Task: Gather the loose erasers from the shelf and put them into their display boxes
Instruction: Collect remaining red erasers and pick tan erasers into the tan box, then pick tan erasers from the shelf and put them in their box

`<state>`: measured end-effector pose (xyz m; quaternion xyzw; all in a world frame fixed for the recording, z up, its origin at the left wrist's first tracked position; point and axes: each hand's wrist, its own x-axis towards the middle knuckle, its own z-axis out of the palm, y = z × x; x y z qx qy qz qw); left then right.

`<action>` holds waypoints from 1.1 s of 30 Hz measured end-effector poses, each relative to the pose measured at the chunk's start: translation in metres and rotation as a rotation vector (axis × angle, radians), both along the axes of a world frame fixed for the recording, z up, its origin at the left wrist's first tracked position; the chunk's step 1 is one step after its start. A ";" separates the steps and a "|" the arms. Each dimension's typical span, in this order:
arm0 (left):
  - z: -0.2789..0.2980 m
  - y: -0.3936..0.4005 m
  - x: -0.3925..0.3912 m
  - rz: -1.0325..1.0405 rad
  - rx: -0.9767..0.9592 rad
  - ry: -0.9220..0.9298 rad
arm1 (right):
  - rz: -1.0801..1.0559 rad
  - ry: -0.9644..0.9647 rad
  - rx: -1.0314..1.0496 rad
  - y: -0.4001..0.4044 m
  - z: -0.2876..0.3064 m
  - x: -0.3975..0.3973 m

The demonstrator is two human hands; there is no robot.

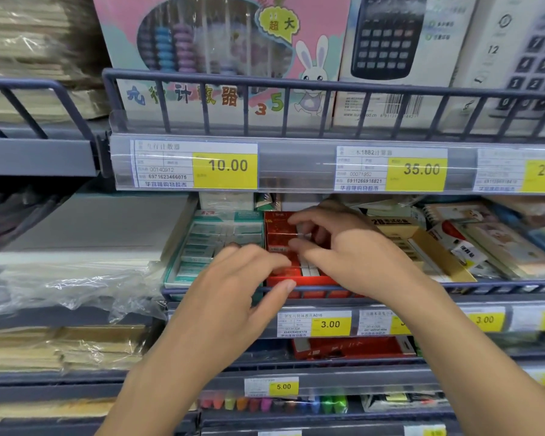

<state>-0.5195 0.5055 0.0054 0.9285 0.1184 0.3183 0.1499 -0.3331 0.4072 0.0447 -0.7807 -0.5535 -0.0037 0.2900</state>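
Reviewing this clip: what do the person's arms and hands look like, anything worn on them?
Both arms are bare as far up as the frame shows, with no sleeves in view. The left hand and right hand carry no gloves, rings, watch or bracelet that I can see. Fingernails look short and unpainted.

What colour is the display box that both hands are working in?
Red, seen in the head view: the display box between the teal and yellow ones.

Bright, even light; edges bend w/ wide-angle, top blurred.
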 end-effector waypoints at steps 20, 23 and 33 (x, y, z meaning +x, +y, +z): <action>-0.260 -0.091 -0.045 -0.063 -1.264 0.547 | -0.654 1.130 0.214 -0.250 -0.275 -0.121; -0.306 -0.122 -0.062 -0.032 -1.283 0.701 | -0.803 1.233 0.149 -0.304 -0.324 -0.148; -0.347 -0.238 -0.056 -0.038 -1.213 0.979 | -1.100 1.405 0.093 -0.475 -0.396 -0.217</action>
